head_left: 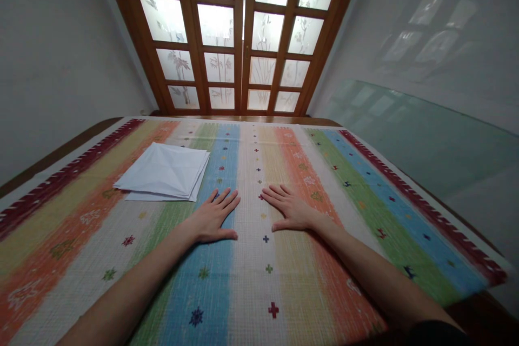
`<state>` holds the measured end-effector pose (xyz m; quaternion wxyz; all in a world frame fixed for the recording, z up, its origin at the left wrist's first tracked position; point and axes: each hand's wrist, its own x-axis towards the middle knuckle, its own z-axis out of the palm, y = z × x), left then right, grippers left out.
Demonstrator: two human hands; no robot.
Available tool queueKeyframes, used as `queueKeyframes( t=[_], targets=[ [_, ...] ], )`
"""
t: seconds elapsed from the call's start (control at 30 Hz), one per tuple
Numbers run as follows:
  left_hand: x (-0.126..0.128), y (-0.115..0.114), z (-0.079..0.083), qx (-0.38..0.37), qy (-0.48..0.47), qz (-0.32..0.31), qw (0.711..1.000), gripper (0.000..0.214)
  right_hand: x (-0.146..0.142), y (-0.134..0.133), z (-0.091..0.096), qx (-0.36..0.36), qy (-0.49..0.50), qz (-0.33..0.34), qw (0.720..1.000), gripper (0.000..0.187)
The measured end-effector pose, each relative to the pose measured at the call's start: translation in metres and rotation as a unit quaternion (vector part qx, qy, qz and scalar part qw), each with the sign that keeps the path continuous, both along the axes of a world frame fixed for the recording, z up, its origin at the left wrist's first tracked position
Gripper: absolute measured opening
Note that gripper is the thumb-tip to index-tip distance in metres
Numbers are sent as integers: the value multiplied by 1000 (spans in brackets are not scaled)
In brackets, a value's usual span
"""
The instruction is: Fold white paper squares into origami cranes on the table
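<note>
My left hand (213, 217) lies palm down on the striped cloth (259, 281), fingers stretched out, holding nothing. My right hand (288, 208) lies flat a short way to its right, fingers also spread and empty. A stack of folded white cloths (164, 172) rests on the striped cloth just beyond and to the left of my left hand, not touched by it.
The colourful striped cloth covers a wooden table whose edge (60, 152) shows at the left. Wooden doors with frosted glass panes (243, 38) stand behind the table. A glass-fronted wall (425, 135) runs along the right.
</note>
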<state>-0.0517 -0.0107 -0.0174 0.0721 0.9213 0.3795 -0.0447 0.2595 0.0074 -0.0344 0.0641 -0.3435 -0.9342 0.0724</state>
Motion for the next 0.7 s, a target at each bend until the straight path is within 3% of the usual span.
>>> queueKeyframes(
  t=[0.47, 0.57, 0.7],
  targets=[
    [-4, 1, -4, 17, -36, -7, 999, 93, 1, -2, -2, 23, 30, 5, 999, 93],
    [-20, 8, 1, 51, -90, 9, 995, 72, 3, -3, -3, 40, 78, -26, 996, 73],
    [-72, 26, 16, 160, -149, 94, 971, 48, 6, -5, -4, 59, 139, -90, 985, 48]
  ],
)
